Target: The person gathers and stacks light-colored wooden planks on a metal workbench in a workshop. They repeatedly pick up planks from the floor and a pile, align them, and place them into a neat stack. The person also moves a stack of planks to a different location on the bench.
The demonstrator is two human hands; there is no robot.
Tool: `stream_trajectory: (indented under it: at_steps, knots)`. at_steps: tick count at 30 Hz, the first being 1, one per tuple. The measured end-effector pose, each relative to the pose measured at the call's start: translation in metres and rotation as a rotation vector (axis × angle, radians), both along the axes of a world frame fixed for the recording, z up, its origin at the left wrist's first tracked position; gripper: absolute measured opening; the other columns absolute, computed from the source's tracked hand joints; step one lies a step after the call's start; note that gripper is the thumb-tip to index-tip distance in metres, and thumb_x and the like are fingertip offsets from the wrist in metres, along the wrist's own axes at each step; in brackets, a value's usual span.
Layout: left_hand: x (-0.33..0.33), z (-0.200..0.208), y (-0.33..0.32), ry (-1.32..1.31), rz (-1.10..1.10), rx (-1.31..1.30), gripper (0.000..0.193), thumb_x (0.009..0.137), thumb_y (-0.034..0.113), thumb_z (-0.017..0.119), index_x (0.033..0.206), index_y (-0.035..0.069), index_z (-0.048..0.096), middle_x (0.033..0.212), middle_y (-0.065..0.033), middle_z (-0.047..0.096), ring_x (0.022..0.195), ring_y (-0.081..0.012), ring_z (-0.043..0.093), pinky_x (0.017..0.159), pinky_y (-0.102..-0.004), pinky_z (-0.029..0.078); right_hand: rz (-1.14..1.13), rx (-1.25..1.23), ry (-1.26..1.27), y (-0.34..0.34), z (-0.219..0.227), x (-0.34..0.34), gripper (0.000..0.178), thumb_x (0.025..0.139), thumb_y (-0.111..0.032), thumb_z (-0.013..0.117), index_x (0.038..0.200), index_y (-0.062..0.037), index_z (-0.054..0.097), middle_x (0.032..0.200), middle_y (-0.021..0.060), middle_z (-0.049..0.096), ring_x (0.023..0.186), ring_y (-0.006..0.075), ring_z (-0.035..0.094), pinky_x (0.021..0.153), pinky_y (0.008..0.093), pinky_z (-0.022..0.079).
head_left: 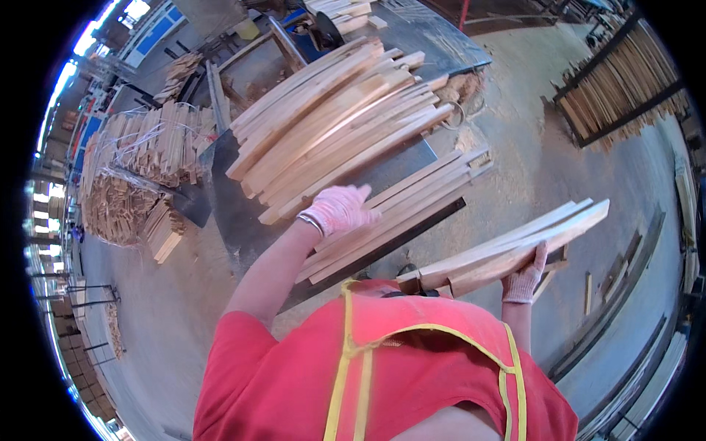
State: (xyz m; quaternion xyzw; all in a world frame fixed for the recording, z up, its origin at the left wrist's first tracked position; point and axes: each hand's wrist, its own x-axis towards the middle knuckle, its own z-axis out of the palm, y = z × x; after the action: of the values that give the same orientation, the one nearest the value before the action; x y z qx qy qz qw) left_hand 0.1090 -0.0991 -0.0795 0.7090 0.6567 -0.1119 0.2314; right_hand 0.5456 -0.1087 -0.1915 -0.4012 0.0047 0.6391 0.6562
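- Your right hand grips wooden boards; likely stiff, moderately heavy, best held near mid-length.
- Your left hand, fingers parted, is over wooden strips; contact unclear.

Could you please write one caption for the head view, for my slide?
Gloved right hand holds wooden boards, while the gloved left hand is over wooden strips on a dark table.

The boards hide part of the right hand
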Motion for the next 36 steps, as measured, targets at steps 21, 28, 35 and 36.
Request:
stream_trajectory:
  at_steps: [21,28,35,36]
  knots:
    - [-0.049,0.025,0.063,-0.390,0.320,0.158,0.079,0.085,0.036,0.076,0.154,0.008,0.050,0.145,-0.0235,0.062,0.134,-0.0379,0.059,0.114,-0.0419,0.046,-0.009,-0.032,-0.130,-0.006,0.026,-0.011,0.078,0.092,-0.047,0.077,0.153,-0.0082,0.046,0.147,0.0130,0.056,0.131,0.0344,0.056,0.114,0.0539,0.047]
    - [-0.006,-0.026,0.056,-0.110,-0.013,-0.020,0.060,0.100,0.050,0.053,0.133,0.001,0.066,0.132,-0.0256,0.067,0.123,-0.0406,0.064,0.107,-0.0483,0.050,0.014,-0.026,-0.164,-0.006,0.038,-0.024,0.079,0.092,-0.048,0.077,0.153,-0.0083,0.046,0.146,0.0131,0.057,0.131,0.0340,0.056,0.114,0.0521,0.047]
    - [0.007,0.000,0.029,-0.043,0.048,-0.029,0.074,0.095,0.052,0.062,0.148,0.003,0.049,0.131,-0.0250,0.067,0.118,-0.0405,0.067,0.100,-0.0509,0.053,0.017,-0.092,-0.166,-0.013,0.036,-0.015,0.079,0.093,-0.054,0.073,0.153,-0.0100,0.047,0.146,0.0129,0.057,0.130,0.0332,0.058,0.112,0.0521,0.048]
    - [-0.005,0.006,0.035,-0.011,0.030,0.117,0.075,0.094,0.051,0.064,0.149,0.003,0.049,0.133,-0.0246,0.066,0.119,-0.0405,0.066,0.100,-0.0508,0.053,0.009,-0.092,-0.163,-0.013,0.037,-0.015,0.077,0.094,-0.054,0.072,0.153,-0.0104,0.048,0.147,0.0129,0.057,0.129,0.0325,0.058,0.112,0.0514,0.048]
